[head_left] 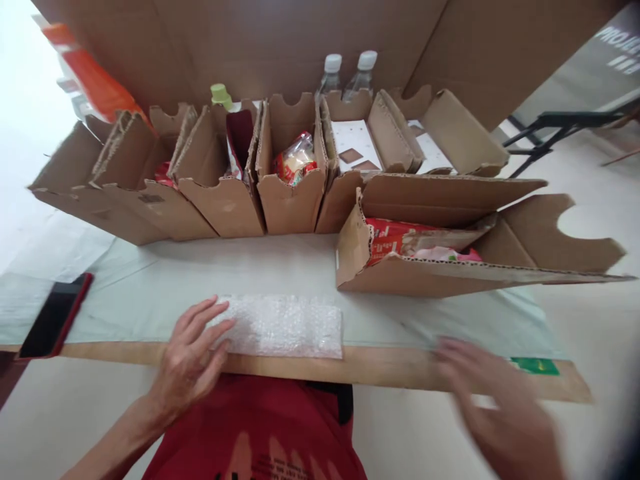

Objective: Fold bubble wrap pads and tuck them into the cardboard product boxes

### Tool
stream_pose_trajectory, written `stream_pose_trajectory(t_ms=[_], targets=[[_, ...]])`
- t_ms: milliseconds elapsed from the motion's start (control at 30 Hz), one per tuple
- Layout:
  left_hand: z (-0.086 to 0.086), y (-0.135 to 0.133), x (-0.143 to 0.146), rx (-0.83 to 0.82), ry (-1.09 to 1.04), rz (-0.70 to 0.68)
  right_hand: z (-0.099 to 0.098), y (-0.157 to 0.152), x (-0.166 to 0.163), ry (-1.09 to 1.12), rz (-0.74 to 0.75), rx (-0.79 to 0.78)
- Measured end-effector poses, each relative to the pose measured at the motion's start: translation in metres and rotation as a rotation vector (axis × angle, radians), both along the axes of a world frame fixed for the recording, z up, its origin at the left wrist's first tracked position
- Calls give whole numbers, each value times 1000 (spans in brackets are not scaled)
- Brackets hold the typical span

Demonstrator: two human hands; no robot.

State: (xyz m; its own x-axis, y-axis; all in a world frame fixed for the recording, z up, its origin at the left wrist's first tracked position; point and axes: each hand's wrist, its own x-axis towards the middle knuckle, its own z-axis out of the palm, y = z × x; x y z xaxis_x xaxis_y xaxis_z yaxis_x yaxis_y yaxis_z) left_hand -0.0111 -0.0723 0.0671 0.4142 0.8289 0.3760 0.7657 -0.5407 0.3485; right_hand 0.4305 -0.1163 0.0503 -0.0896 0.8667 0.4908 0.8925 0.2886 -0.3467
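A flat piece of clear bubble wrap lies at the table's front edge, right in front of me. My left hand rests at its left end with the fingers spread, fingertips touching or just over the wrap. Off to the right, my right hand is over the front edge, smeared by motion, so its fingers cannot be read clearly. A small green packet or label lies at the edge close to that hand. Beyond, a cardboard box lies lengthwise with red and pink packets inside.
Behind stands a row of open cardboard bins holding packets and white cartons. Two capped bottles and a green-capped container rise behind them. A phone lies at the left edge. A tall cardboard panel closes the back.
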Motion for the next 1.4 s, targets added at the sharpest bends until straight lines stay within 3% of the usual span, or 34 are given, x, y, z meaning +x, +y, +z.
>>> stream_pose_trajectory(t_ms=[33,100,167,200,267,367,433,500,600,700,800,933,1067,1200,1300,1400], targets=[[-2,1,7,-1,-2,-61,-1,5,-48,-1,173,21],[-10,5,16,-26,32,-143,-3,23,-136,5,366,-14],[-23,10,16,-63,65,-133,-9,41,-193,-62,467,-138],[-31,12,12,-83,63,-115,-14,46,-205,-88,492,-171],[-45,15,3,-115,25,-96,-26,45,-196,-155,471,-183],[-56,15,-8,-130,-30,-107,-40,23,-130,-286,304,-114],[-54,14,-11,-133,-73,-117,-36,8,-87,-318,185,-59],[-46,13,-16,-108,-125,-89,-24,2,-68,-262,93,-21],[-34,12,-33,-25,-65,128,-9,16,-92,-163,158,-11],[-30,10,-48,-42,176,345,-11,50,-139,-233,283,-38],[-34,8,-48,-152,274,404,-22,80,-167,-393,240,-100],[-39,7,-35,-245,185,390,-26,92,-166,-456,184,-239],[-25,14,-39,-257,-8,393,-8,81,-155,-146,230,-433],[2,57,-33,-220,-74,290,9,48,-162,399,197,-718],[8,110,-5,-105,-41,164,3,20,-186,772,137,-872],[1,138,18,-84,-39,88,-16,1,-209,896,33,-865]])
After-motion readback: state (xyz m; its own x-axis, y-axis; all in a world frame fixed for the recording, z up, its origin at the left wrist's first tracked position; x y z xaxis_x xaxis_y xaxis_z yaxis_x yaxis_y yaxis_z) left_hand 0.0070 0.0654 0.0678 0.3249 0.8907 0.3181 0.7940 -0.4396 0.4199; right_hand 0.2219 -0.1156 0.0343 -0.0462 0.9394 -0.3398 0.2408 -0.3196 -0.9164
